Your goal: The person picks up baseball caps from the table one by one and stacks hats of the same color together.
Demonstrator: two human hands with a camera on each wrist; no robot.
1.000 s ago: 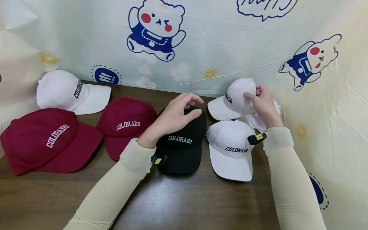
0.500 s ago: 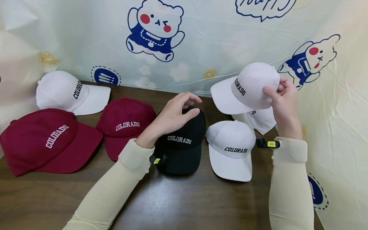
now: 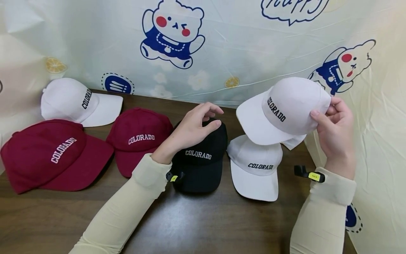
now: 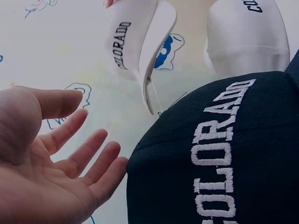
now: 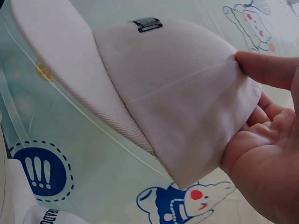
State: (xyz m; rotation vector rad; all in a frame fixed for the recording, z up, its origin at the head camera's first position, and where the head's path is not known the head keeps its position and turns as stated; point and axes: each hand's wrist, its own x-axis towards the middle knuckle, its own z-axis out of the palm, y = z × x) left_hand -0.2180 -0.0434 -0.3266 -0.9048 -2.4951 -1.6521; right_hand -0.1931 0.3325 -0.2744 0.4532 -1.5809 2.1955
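Observation:
My right hand [image 3: 337,137] pinches the back of a white baseball cap [image 3: 293,102], thumb outside and fingers behind, its "COLORADO" crown up and brim pointing left. In the right wrist view the thumb presses the crown of this raised cap [image 5: 177,84]. The left hand [image 3: 191,128] hovers over a black baseball cap [image 3: 200,173], fingers loosely bent and nothing between them. From the left wrist, the fingertips [image 4: 119,165] appear right beside the black crown. A second white cap [image 3: 255,167] sits on the table, partly behind the raised one. Only a brim bit [image 3: 294,142] of another white cap shows.
Two maroon caps, a larger one [image 3: 57,155] and a smaller one [image 3: 139,130], lie to the left on the brown wooden table [image 3: 190,222]. Behind them sits a white cap [image 3: 65,98]. A printed curtain [image 3: 228,53] closes off the back and right side.
My right hand has lifted the white cap from the back right, drawn it rightward and nearer, now overlapping the front white cap in view. The left hand has stayed over the black cap.

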